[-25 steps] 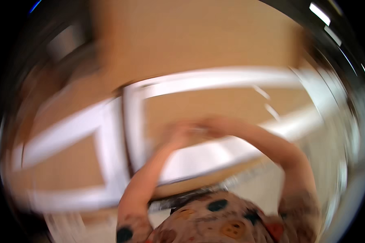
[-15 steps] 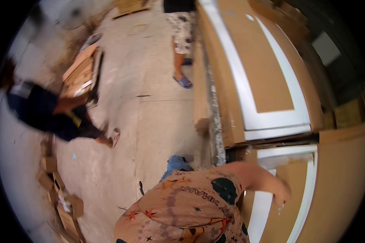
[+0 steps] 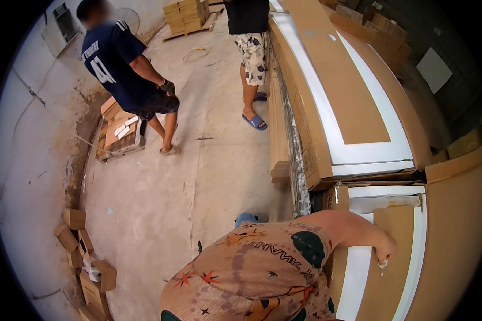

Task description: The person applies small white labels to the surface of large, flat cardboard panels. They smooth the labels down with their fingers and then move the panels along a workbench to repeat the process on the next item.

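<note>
My right arm reaches from a patterned short sleeve across to the right. My right hand (image 3: 385, 250) is closed, with a small white bit at its fingertips that I cannot make out. It is over a brown cardboard sheet (image 3: 386, 286), which lies on a flat package with white borders (image 3: 415, 257). A strip of translucent wrapping (image 3: 383, 203) lies across the far end of this package. An open cardboard flap (image 3: 455, 230) stands along its right side. My left hand is not in view.
A longer carton with white borders (image 3: 359, 156) lies beyond. One person (image 3: 115, 69) stands far left near a pallet (image 3: 120, 136) of cardboard; another person in patterned shorts (image 3: 250, 59) stands beside the long carton. Small brown boxes (image 3: 93, 291) lie along the left wall. Stacked yellowish boxes (image 3: 185, 16) are at the back.
The view has shifted, and the person on the left now appears farther away and more upright. My right hand stays over the cardboard sheet, fingers still closed.
</note>
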Available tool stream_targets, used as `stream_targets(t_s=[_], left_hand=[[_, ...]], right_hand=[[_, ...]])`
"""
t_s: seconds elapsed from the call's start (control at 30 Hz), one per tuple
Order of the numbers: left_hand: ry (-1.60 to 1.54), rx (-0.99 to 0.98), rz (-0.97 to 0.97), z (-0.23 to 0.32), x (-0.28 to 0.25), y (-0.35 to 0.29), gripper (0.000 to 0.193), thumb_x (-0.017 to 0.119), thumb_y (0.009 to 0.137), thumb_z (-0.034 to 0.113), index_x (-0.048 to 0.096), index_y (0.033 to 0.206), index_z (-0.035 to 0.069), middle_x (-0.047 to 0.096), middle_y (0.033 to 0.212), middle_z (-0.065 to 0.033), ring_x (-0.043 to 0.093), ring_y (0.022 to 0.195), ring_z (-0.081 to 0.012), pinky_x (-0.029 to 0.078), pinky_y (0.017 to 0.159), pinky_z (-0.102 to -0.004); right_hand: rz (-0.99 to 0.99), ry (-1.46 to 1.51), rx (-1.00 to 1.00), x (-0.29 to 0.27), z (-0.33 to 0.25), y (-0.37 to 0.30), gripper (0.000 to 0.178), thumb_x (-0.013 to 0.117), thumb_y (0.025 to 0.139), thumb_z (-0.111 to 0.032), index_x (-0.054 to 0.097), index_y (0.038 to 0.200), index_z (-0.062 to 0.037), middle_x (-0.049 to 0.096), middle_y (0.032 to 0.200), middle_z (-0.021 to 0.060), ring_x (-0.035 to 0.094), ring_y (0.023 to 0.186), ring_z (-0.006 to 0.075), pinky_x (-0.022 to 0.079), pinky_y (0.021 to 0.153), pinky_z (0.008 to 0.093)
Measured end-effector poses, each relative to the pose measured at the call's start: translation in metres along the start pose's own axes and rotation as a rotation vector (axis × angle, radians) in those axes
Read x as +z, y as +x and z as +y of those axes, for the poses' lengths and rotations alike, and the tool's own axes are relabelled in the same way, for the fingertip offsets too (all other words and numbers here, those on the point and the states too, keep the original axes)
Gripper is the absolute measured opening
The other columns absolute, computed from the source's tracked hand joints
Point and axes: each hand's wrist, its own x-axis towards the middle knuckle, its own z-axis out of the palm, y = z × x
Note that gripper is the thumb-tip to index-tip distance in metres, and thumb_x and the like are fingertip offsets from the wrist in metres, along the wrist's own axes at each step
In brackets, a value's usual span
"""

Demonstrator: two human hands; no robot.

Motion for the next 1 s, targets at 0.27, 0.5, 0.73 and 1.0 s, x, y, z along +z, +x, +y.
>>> stream_targets(t_s=[0.27, 0.5, 0.73, 1.0], left_hand=[[-0.031, 0.116, -0.173, -0.010, -0.002, 0.003, 0.030, 0.070, 0.070, 0.025, 0.069, 0.096, 0.010, 0.067, 0.090, -0.0102, 0.062, 0.081, -0.0234, 0.048, 0.070, -0.0385], [-0.245, -0.004, -0.121, 0.003, -0.042, -0.016, 0.034, 0.075, 0.074, 0.021, 0.068, 0.105, 0.009, 0.063, 0.110, -0.0094, 0.058, 0.104, -0.0232, 0.047, 0.088, -0.0325], [-0.234, 0.129, -0.024, -0.009, -0.033, -0.022, 0.021, 0.070, 0.079, 0.018, 0.068, 0.097, 0.006, 0.064, 0.106, -0.0066, 0.057, 0.102, -0.0232, 0.047, 0.085, -0.0337], [-0.228, 0.182, 0.092, -0.016, -0.024, -0.023, 0.019, 0.072, 0.077, 0.015, 0.067, 0.091, 0.003, 0.065, 0.105, -0.0066, 0.057, 0.103, -0.0239, 0.047, 0.084, -0.0346]], right_hand=[[0.011, -0.138, 0.281, -0.076, 0.042, -0.108, 0.032, 0.067, 0.084, -0.012, 0.060, 0.113, -0.0016, 0.062, 0.111, 0.0161, 0.058, 0.104, 0.0297, 0.045, 0.091, 0.0383], [0.024, 0.103, 0.201, -0.009, -0.062, -0.028, 0.051, 0.074, 0.076, -0.016, 0.056, 0.122, -0.0058, 0.057, 0.120, 0.0145, 0.058, 0.106, 0.0314, 0.051, 0.086, 0.0375], [-0.029, 0.052, 0.006, 0.008, -0.070, 0.013, 0.031, 0.074, 0.075, -0.012, 0.065, 0.103, -0.0033, 0.063, 0.106, 0.0128, 0.064, 0.088, 0.0266, 0.056, 0.072, 0.0344], [-0.304, -0.218, -0.193, 0.009, -0.055, 0.041, 0.009, 0.069, 0.075, -0.008, 0.063, 0.079, -0.0019, 0.064, 0.082, 0.0068, 0.061, 0.076, 0.0227, 0.054, 0.066, 0.0339]])
